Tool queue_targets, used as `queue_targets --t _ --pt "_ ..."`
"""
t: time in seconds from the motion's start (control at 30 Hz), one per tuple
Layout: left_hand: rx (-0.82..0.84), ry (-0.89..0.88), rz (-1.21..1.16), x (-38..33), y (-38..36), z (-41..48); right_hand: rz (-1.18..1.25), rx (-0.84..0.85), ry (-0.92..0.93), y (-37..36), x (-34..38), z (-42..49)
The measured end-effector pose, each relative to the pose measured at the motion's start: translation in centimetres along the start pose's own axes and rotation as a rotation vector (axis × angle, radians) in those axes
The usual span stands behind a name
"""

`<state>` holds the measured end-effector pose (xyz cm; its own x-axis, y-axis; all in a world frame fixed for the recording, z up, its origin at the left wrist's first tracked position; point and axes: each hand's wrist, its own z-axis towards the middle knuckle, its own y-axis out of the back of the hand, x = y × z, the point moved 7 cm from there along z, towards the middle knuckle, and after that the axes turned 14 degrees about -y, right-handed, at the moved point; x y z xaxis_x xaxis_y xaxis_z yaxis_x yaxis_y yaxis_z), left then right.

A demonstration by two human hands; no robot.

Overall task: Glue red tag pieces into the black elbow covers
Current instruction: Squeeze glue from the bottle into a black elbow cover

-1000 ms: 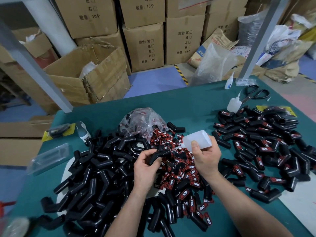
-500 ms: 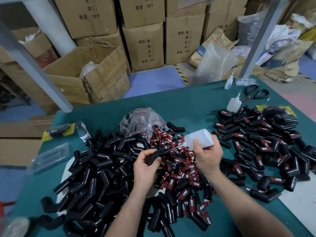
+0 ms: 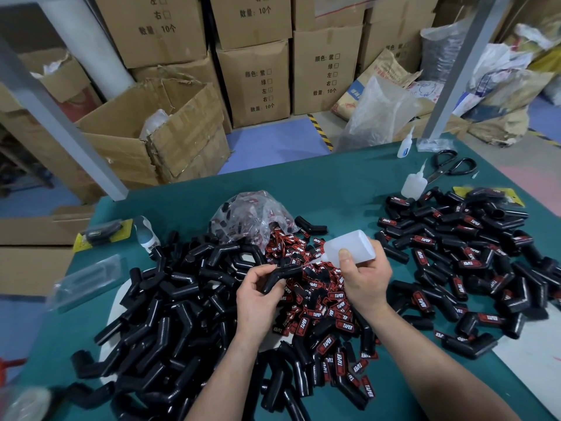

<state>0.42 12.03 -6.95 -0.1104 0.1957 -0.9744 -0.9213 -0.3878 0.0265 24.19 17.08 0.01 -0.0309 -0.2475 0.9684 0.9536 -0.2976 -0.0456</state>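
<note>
Left forearm [image 3: 224,375] and right forearm [image 3: 440,369] are bare. They enter from the lower edge and converge toward the centre.

Left hand [image 3: 257,297]: raised, with the fingers and thumb curled round a black elbow cover [image 3: 277,277].

Right hand [image 3: 365,279]: back toward the camera, gripping a glue bottle [image 3: 349,246], with the thumb pressed flat on its near side and the fingers wrapped behind.

The hands are near each other and not touching.

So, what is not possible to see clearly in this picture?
Head view only:
- Nozzle of glue bottle: thin, blurred; contact with held elbow cover unclear.
- Cover's near end: hidden by left hand.
- Contents of plastic bag: blurred by crumpled film.
- Bottom-left white round object: cut off, blurred.
</note>
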Motion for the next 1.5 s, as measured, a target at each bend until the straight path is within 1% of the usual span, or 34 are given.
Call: queue_targets --t 0.1,0.27,0.43,1.07,1.2,1.3,1.4,1.5 --pt "-0.001 0.003 -0.008 -0.01 -0.04 0.02 -0.018 0.020 0.006 -0.25 0.13 -0.11" --pt "-0.008 0.003 -0.013 0.06 -0.02 -0.02 0.005 -0.040 -0.021 0.61 -0.13 0.43" --pt "-0.003 -0.021 0.005 -0.09 0.00 0.04 0.005 -0.003 -0.020 -0.05 -0.34 0.02" --pt "-0.007 -0.020 -0.035 -0.01 -0.16 0.07 -0.013 -0.025 -0.020 0.31 -0.46 0.23" --pt "-0.002 -0.018 -0.030 0.07 -0.26 0.08 -0.008 -0.004 -0.016 0.04 -0.34 -0.02" --pt "-0.006 -0.024 -0.024 -0.09 -0.34 0.08 0.000 -0.024 -0.006 0.29 0.00 0.13" --pt "0.001 -0.035 -0.007 -0.16 -0.31 0.06 0.042 -0.040 -0.035 0.57 0.02 0.45" --pt "0.005 -0.042 -0.004 -0.13 -0.29 0.09 0.010 -0.026 -0.008 0.16 0.36 0.19"
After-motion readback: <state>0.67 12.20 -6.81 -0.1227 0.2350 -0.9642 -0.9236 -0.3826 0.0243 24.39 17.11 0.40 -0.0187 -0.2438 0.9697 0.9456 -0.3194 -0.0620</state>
